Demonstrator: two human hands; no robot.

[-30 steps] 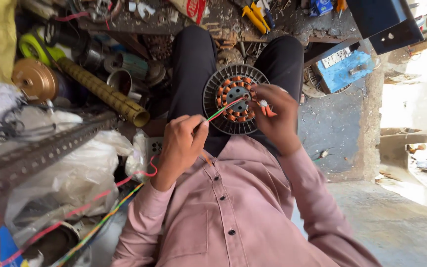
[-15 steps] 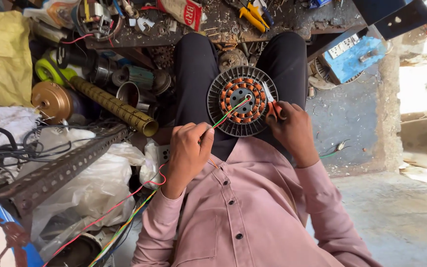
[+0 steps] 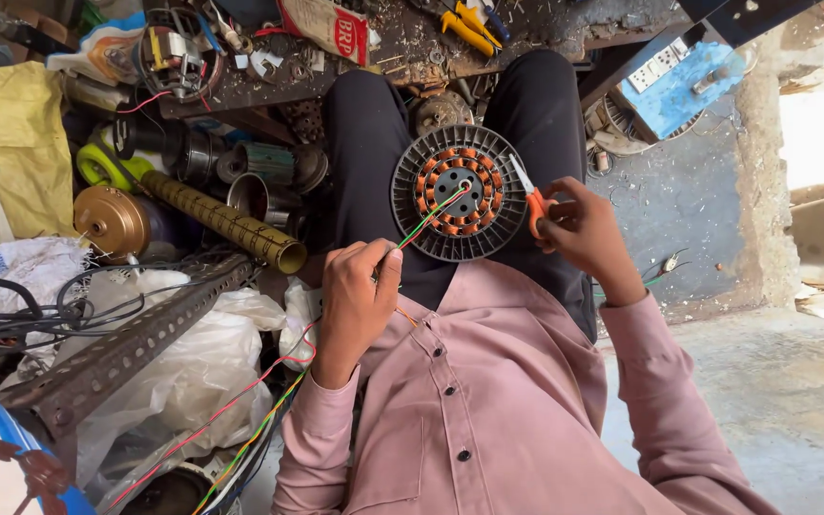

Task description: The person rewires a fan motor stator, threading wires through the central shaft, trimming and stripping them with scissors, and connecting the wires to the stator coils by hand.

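Two hands busy: left hand (image 3: 355, 291) pinches coloured wires (image 3: 431, 217) from the fan stator (image 3: 460, 193) on lap, right hand (image 3: 579, 227) grips orange cutters (image 3: 529, 197).

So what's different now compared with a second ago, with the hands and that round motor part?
The right hand drew back from the wound motor disc to its right edge, keeping the orange-handled scissors. The left hand slid down and away, pulling the red and green wires taut. The disc stayed on the lap; both grips are unchanged.
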